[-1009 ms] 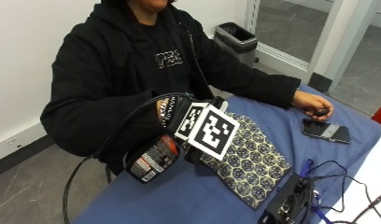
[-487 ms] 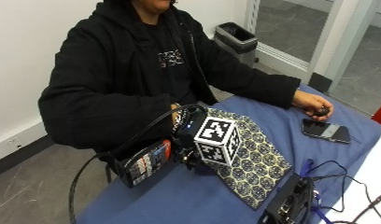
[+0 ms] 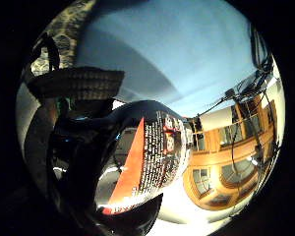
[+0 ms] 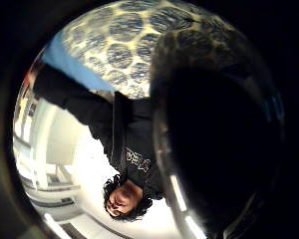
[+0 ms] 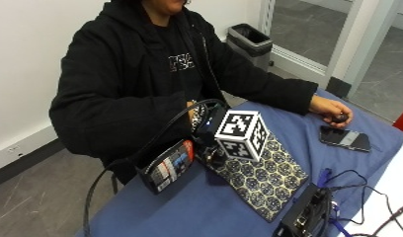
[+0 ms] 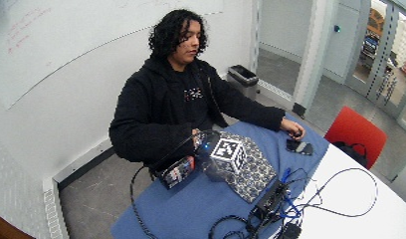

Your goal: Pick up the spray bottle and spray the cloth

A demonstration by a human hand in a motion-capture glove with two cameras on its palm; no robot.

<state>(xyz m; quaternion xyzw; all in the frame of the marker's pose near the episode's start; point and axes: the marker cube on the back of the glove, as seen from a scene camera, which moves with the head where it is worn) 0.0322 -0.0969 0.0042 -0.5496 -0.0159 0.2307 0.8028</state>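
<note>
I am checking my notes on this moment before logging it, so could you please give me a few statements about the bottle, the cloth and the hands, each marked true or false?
1. The gloved right hand holds the spray bottle. True.
2. The spray bottle stands upright on the cloth. False: it is tilted on its side at the table's edge, beside the patterned cloth.
3. The cloth lies flat on the blue table. True.
4. The bare left hand presses on the cloth. False: it rests apart from it, near a phone.
5. The cloth is plain white. False: it has a dark round pattern.
</note>
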